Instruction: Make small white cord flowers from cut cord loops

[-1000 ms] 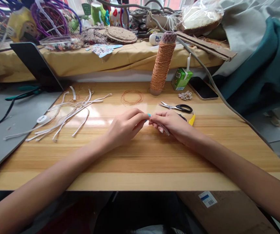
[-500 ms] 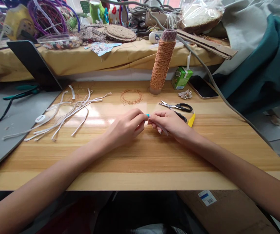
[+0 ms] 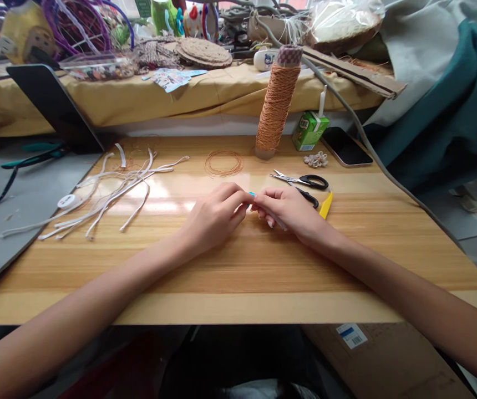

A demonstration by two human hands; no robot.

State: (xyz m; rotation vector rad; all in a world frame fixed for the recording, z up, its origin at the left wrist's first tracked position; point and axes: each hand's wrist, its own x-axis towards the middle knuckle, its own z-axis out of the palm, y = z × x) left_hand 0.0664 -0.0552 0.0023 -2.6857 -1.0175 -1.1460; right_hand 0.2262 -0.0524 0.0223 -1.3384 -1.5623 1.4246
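Still little change: left hand (image 3: 213,217) and right hand (image 3: 290,210) stay fingertip to fingertip, pinching small blue piece (image 3: 252,194) above wooden table (image 3: 238,266); work continues.

- Bright, even daylight from the far side.
- Glare patch on the glossy light wooden tabletop (image 3: 167,202).
- Soft shadows; edges bow outward; focus sharp throughout.
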